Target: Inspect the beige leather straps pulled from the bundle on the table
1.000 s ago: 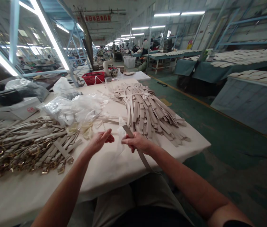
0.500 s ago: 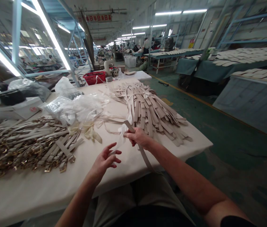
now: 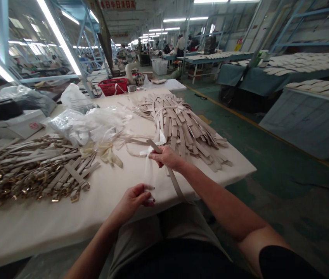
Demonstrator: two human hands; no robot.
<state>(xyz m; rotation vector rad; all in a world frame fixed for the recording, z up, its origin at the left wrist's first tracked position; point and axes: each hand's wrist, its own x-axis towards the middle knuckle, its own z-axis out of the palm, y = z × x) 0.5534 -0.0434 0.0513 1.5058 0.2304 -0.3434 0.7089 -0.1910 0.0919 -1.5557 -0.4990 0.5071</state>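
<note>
My right hand is closed around a flat beige strap, whose upper end sticks out past the fingers while the rest hangs down over the table's front edge. A thin white translucent strip runs from beside that hand down to my left hand, whose fingers are bent together on its lower end. Just beyond my right hand lies a large tied bundle of beige straps. A pair of yellowish gloves rests on the cream-covered table, left of my hands.
Straps with gold buckles are heaped at the left. Behind them lie clear plastic bags and a white box. A red basket stands at the far end. Another table with pale pieces is at right.
My left hand has lowered a little and its spread fingers have closed on the white strip, which now hangs straighter. The view has shifted slightly.
</note>
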